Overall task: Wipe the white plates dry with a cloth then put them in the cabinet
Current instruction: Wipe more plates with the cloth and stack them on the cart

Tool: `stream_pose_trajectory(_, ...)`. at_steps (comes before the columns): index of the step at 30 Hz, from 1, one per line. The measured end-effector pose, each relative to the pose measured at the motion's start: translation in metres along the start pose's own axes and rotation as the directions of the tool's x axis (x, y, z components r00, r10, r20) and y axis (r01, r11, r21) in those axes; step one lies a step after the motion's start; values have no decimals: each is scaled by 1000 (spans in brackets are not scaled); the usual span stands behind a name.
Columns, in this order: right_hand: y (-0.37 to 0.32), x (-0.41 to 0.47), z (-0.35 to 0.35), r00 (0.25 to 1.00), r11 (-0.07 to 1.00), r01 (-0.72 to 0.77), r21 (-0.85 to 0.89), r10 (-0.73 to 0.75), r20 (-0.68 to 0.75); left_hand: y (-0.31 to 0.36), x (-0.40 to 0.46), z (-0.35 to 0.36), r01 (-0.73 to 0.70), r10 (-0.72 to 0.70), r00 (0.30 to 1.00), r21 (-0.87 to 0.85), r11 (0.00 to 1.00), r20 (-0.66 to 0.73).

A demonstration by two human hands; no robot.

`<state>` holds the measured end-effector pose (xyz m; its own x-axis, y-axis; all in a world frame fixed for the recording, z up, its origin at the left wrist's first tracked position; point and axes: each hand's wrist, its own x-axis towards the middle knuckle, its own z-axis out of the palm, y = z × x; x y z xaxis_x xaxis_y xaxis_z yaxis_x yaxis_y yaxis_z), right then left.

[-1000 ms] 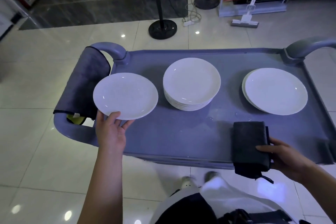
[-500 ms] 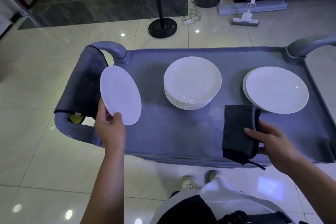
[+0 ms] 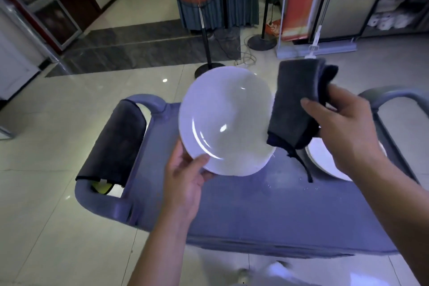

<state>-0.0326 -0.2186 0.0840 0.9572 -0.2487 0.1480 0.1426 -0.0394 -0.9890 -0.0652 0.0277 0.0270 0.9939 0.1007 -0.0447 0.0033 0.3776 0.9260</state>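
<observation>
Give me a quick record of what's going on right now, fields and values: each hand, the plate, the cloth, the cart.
left hand: grips the lower rim of the white plate, thumb on its face
white plate: lifted above the cart, face tilted toward the camera
right hand: holds the folded dark cloth
dark cloth: at the plate's right edge; contact cannot be told
cart: another plate lies partly hidden behind the right hand
wiping: not clearly begun

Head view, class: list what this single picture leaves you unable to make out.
- Plate stack: hidden behind the held plate in the left hand.
- Right plates: mostly covered by the right hand and cloth.
- Cabinet: cannot tell which it is.
- Cart: right end cut off by the frame edge.
</observation>
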Motion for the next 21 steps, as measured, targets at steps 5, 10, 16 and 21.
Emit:
stream_pose_trajectory(5, -25, 28, 19, 993, 992, 118, -46, -117, 19, 5, -5, 49, 2, -9, 986, 41, 999, 169)
stream_pose_trajectory(10, -27, 23, 24, 936, 942, 294, -162, -249, 250, 17, -3, 72, -66, 40, 973, 105, 992, 227)
stream_pose_trajectory(16, -27, 7, 17, 797, 906, 413, -89, -312, 518, 17, -1, 80, -15, -4, 964, 66, 998, 265)
stream_pose_trajectory(21, -26, -2, 1, 696, 852, 482, -201, -234, 679, 14, -6, 76, 165, -79, 912, -182, 969, 403)
